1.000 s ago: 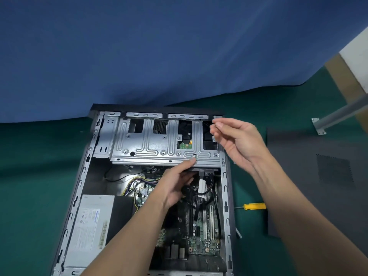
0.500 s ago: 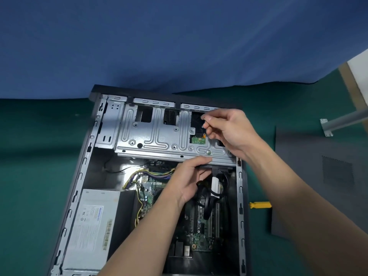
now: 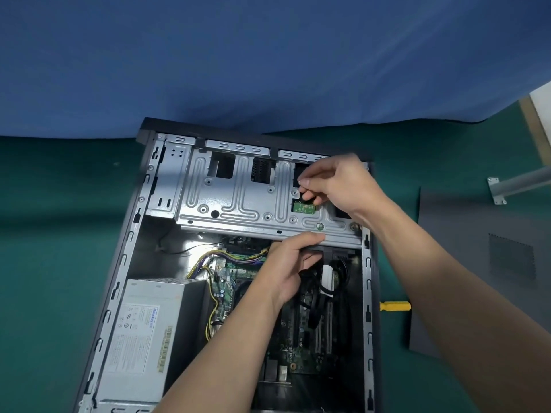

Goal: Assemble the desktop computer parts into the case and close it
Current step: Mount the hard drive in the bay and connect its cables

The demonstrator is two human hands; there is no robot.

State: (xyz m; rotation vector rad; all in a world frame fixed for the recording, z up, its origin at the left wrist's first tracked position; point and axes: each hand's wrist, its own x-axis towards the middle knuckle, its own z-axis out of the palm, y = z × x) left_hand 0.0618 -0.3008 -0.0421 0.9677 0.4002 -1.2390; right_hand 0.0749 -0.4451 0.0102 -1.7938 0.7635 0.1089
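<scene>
Head view: the computer case [image 3: 123, 257] lies on its side with the side open, in the lower middle of the frame, on a green mat [image 3: 53, 263]. Across its upper part sits a silver drive cage [image 3: 238, 204]. The left hand [image 3: 286, 263] comes in from the bottom of the frame and holds the lower edge of this cage, the forefinger stretched along the edge and the other fingers curled below it. The right hand [image 3: 340, 183] is over the upper right part of the cage; its thumb and forefinger pinch a small dark part [image 3: 307, 195] just above a little green circuit board [image 3: 304, 208] that shows through an opening. What this part is, I cannot tell. Below the cage, inside the case, are the motherboard [image 3: 301, 347], black cables [image 3: 313, 293] and yellow wires [image 3: 208, 260], and in the lower left the grey power supply [image 3: 143, 332]. Just right of the case lies a yellow screwdriver handle [image 3: 395, 306], touching a dark side panel [image 3: 477, 263] flat on the mat. A blue cloth [image 3: 268, 55] fills the upper half of the frame.
</scene>
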